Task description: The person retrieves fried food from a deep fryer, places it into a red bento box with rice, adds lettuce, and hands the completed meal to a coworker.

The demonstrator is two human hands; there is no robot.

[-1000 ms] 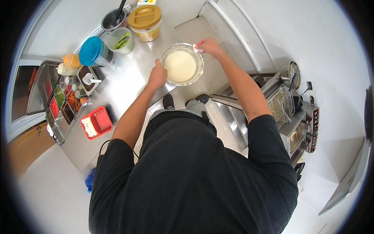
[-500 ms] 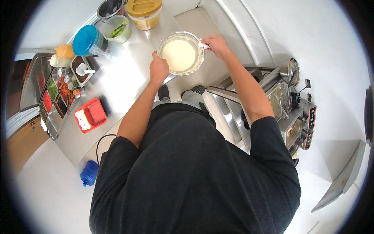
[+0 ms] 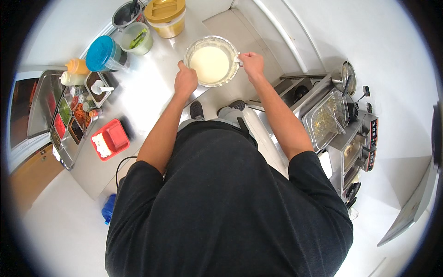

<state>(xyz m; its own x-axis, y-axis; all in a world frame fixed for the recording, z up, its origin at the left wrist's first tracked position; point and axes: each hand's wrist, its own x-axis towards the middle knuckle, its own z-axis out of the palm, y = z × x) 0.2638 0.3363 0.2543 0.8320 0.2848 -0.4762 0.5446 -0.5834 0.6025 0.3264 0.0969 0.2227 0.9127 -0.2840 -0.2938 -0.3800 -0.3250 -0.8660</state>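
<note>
A metal bowl [image 3: 234, 69] holds smooth pale cream batter [image 3: 210, 63], with smears of it around the inner wall. It is at the end of the steel counter, partly past the edge. My left hand [image 3: 186, 79] is closed on the bowl's left rim, thumb on top. At the right rim my right hand [image 3: 252, 63] is closed round a small white piece [image 3: 238, 60] that touches the bowl's edge. Most of this piece is hidden by the fingers, so its kind cannot be made out.
On the steel counter [image 3: 143, 87] are a red divided tray [image 3: 121, 135], a topping station [image 3: 69, 152], squeeze bottles [image 3: 77, 66], a blue-lidded container [image 3: 99, 53], a tub with greens [image 3: 138, 41] and a yellow-lidded tub [image 3: 166, 18]. At right stands a fryer with a clear bin [image 3: 327, 117].
My right hand has moved slightly down and left at the rim, its forearm swinging inward. The bowl stays between both hands. The view has shifted a little.
</note>
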